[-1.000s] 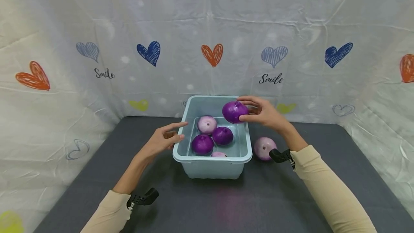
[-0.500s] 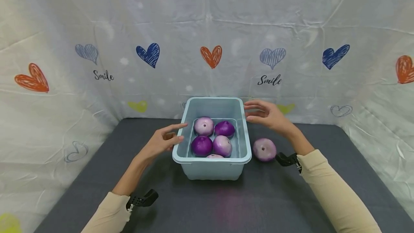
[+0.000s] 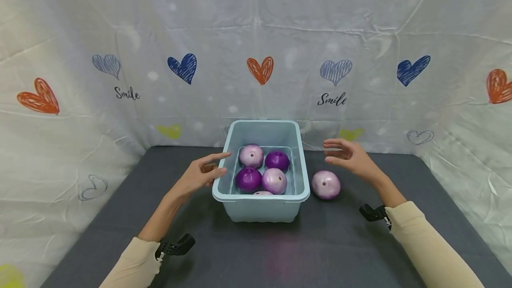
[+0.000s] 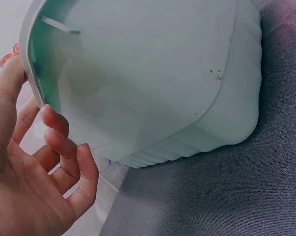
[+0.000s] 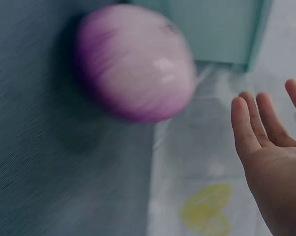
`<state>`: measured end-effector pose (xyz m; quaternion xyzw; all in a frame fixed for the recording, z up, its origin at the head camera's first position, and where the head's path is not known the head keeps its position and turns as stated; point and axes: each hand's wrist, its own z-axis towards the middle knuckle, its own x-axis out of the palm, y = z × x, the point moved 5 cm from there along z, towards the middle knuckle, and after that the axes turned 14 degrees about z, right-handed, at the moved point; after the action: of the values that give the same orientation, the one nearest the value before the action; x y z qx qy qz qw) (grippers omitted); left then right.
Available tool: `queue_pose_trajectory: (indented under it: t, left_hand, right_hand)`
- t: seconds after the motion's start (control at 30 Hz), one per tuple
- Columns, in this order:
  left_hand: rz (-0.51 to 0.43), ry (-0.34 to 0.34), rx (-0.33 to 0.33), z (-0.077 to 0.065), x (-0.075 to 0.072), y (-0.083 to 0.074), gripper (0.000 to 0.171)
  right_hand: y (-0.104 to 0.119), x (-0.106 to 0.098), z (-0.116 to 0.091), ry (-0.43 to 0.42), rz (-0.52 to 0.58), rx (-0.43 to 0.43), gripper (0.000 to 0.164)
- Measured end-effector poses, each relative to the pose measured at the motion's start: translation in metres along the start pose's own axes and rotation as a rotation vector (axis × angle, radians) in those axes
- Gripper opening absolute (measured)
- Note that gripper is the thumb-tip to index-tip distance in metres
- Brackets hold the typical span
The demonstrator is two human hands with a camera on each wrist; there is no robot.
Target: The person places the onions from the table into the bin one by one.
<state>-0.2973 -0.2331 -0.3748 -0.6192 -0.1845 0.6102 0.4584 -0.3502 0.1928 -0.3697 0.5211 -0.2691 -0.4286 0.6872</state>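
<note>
My left hand [image 3: 198, 174] is at the left side of a light blue plastic bin [image 3: 260, 210], its index finger and thumb at the rim. In the left wrist view, the other fingers [image 4: 64, 152] bend loosely beside the bin's outer wall. Inside the bin lie several red onions, among them a deep purple one [image 3: 277, 160] and a pale one [image 3: 274, 181]. Another red onion [image 3: 326, 185] sits on the table right of the bin. Above and beyond it hovers my right hand [image 3: 350, 159], holding nothing. The right wrist view shows that onion [image 5: 135, 64] blurred, apart from the fingers.
The dark grey tabletop [image 3: 256, 257] extends around the bin. A whitish sheet [image 3: 296, 34] printed with hearts hangs behind and at both sides. Each wrist carries a black strap mount, such as the right one [image 3: 374, 212].
My right hand let a red onion go into the bin, then moved right and lower toward the onion on the table. The left hand stayed at the rim.
</note>
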Motion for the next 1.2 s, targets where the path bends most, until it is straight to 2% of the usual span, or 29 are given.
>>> queue_pose_trajectory:
  t: [0.27, 0.6, 0.77, 1.0, 1.2]
  left_hand:
    - [0.004, -0.007, 0.0, 0.0, -0.001, -0.001, 0.051]
    - [-0.006, 0.003, 0.001, 0.001, -0.001, 0.0, 0.05]
    - [0.009, -0.005, -0.005, 0.001, -0.001, -0.001, 0.05]
    - [-0.017, 0.005, -0.006, 0.0, 0.0, 0.0, 0.052]
    - [-0.013, 0.005, -0.011, 0.0, 0.001, 0.001, 0.051]
  right_hand:
    - [-0.026, -0.008, -0.027, 0.006, -0.032, 0.031, 0.065]
    - [-0.045, -0.004, -0.046, 0.027, -0.067, 0.074, 0.075]
    - [-0.051, -0.001, -0.048, 0.014, -0.084, 0.08, 0.076]
    - [-0.058, 0.004, -0.047, 0.005, -0.118, 0.098, 0.078]
    - [-0.058, 0.009, -0.043, 0.018, -0.154, 0.077, 0.074]
